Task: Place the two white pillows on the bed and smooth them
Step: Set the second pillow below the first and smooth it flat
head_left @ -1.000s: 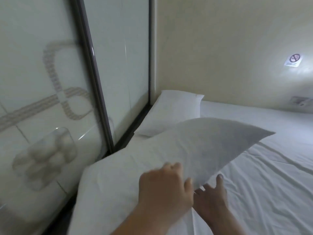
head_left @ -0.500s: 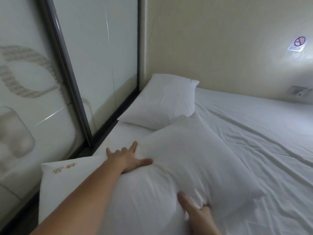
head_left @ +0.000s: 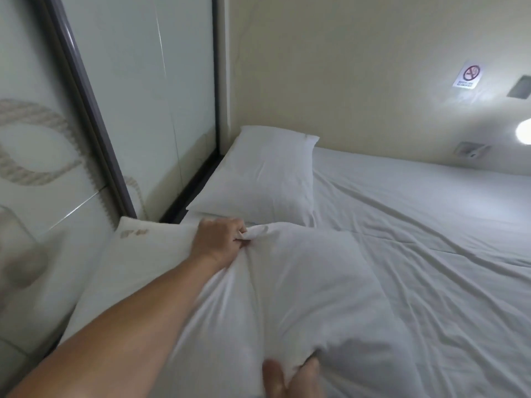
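At the far left stands a frosted glass panel (head_left: pixel 37 145) printed with a rope pattern, held in a dark frame (head_left: pixel 86 110) that slants down to the bed's edge. A second pane (head_left: pixel 161 90) runs beyond it to the corner of the cream wall (head_left: pixel 344 67).

Low on the left a cushion with gold lettering (head_left: pixel 135 245) lies along the glass, partly under the near white pillow (head_left: pixel 301 297). The left hand (head_left: pixel 219 239) reaches across it on an outstretched bare arm; its fingers (head_left: pixel 241 234) are curled tight, pinching a bunch of fabric at the near pillow's far edge. That pillow lies on the bed (head_left: pixel 445 254), creased and puffed up, its far edge just beside the far white pillow (head_left: pixel 264 176), which rests flat in the corner against the wall and glass.

At the bottom edge, the right hand (head_left: pixel 296 379) grips the near pillow's lower corner, thumb and fingers closed on the fabric, though blurred and cut off.

To the right the wrinkled white sheet spreads out. On the wall above hang a no-smoking sign (head_left: pixel 469 77), a wall socket (head_left: pixel 471 150) and a bright round lamp (head_left: pixel 524 132).
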Available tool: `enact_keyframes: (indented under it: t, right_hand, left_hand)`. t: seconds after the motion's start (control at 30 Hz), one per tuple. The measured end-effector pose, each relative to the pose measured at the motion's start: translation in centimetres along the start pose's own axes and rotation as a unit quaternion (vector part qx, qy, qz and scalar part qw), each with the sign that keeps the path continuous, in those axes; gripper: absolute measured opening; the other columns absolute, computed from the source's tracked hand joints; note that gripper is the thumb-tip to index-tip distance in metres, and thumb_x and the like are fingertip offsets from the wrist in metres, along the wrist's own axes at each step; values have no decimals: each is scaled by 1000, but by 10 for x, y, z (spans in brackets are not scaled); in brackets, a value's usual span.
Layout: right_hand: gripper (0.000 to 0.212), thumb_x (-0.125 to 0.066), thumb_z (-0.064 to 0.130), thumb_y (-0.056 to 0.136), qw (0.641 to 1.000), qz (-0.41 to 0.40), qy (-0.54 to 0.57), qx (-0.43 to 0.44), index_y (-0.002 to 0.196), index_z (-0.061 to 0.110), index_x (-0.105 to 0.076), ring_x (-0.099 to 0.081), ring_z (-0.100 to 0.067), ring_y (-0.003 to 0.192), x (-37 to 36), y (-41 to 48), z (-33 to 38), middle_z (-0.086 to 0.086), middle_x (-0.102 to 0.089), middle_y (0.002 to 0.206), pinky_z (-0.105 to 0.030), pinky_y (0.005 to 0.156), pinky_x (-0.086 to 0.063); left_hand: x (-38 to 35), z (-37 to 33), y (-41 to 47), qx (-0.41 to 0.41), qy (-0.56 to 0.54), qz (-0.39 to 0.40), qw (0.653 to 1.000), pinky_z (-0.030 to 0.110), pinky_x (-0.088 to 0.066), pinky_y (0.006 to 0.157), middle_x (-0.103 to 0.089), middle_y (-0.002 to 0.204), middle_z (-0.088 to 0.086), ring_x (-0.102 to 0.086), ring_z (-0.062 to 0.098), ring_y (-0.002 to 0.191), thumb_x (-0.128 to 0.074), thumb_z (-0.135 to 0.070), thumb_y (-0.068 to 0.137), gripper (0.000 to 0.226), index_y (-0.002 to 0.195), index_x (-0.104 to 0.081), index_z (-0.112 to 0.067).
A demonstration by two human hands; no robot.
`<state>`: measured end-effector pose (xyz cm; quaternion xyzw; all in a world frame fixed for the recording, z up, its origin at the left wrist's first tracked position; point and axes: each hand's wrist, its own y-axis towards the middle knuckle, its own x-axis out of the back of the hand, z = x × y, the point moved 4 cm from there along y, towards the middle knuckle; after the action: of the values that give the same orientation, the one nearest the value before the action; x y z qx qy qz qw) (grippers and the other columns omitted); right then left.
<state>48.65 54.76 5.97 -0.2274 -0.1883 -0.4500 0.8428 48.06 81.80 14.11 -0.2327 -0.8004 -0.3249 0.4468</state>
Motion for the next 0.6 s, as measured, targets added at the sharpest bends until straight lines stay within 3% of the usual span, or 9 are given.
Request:
enact_keyframes:
  t: [0.07,0.13,0.2,0.27,0.33,0.43,0.5,0.53,0.6]
  right_hand:
    - [60,-62,70,70,991,50,-89,81,104,21,-56,-68,-19,98,4,-18,12,-10,-74,98,-25,87,-46]
    - [40,-55,62,81,966,51,-214,133,94,25,-61,-65,-10,87,24,-11,32,5,-71,92,-20,74,-47]
    - [22,-58,49,87,965,15,-216,149,94,30,-65,-64,-11,94,57,15,63,6,-69,94,-23,74,-42]
    - [34,-61,49,86,960,-30,-206,185,115,31,-61,-59,-18,110,77,58,82,6,-62,115,-31,86,-43]
    - [72,-57,65,80,952,29,-269,143,140,28,-40,-44,-23,129,70,109,84,3,-47,142,-40,102,-37]
    - [108,-48,87,64,936,118,-327,52,150,33,-13,-25,-25,143,48,171,67,1,-25,158,-54,113,-19]
    - [117,-42,95,52,929,152,-337,6,149,35,-16,-34,-26,138,32,187,51,0,-35,153,-55,111,-21]
    - [115,-41,96,51,923,156,-353,0,146,33,-25,-43,-27,132,26,186,44,-1,-45,147,-52,107,-30]
    - [94,-43,88,59,915,123,-384,26,129,25,-44,-57,-27,113,24,180,41,-4,-60,128,-43,93,-43]
  left_hand:
    - [7,-28,22,-86,34,-6,996,39,-29,83,-65,96,1,-57,27,98,-65,-33,86,12,89,-69,-22]
    - [11,-47,30,-112,53,-3,992,41,-24,94,-59,112,2,-50,27,111,-58,-33,91,21,108,-67,-25]
    - [12,-50,14,-83,56,25,995,45,-14,107,-50,132,2,-39,25,127,-52,-39,92,40,131,-51,-31]
    - [15,-35,-29,1,74,36,997,52,-7,113,-41,145,0,-27,23,137,-48,-49,92,51,140,-39,-35]
    - [14,-4,-93,164,94,51,981,58,-7,112,-29,153,3,-17,28,141,-42,-64,87,65,144,-28,-37]
    - [3,25,-185,453,-42,103,884,57,-11,113,-6,156,15,-10,39,139,-48,-93,53,115,148,-12,-37]
    - [-13,17,-200,529,-223,70,815,47,-17,115,-6,153,21,-21,40,136,-67,-85,39,137,151,-8,-34]
    - [-21,9,-198,542,-278,66,790,43,-20,114,-5,153,24,-24,38,137,-74,-76,44,136,152,-2,-33]
    - [-34,-4,-184,523,-285,80,799,41,-25,111,-8,149,33,-28,39,135,-78,-62,62,129,151,9,-29]
